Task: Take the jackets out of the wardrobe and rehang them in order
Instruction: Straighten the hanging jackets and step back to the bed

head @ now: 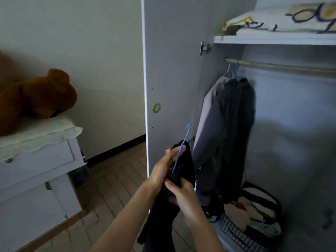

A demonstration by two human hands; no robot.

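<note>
before the open wardrobe [181,70], a person is holding a black jacket [163,206] out in front with both hands. the left hand [163,168] is gripping the upper part of the dark cloth, its fingers curled around the fabric beside the stem of a blue hanger [179,155], whose hook is sticking up above the jacket. the right hand [181,195] is pinching a fold of the same jacket lower down, thumb on top. the rest of the garment is hanging down between the forearms. inside the wardrobe, two more jackets are hanging at the left end of the rail [281,67]: a light grey jacket [205,124] and, just to its right and overlapping it, a dark grey jacket [234,124]. a basket [238,235] of folded cloth is sitting on the wardrobe floor below them. a patterned pillow [283,20] is lying on the shelf above the rail. off to the left, a brown teddy bear [36,99] is lying on a white dresser [36,175].
</note>
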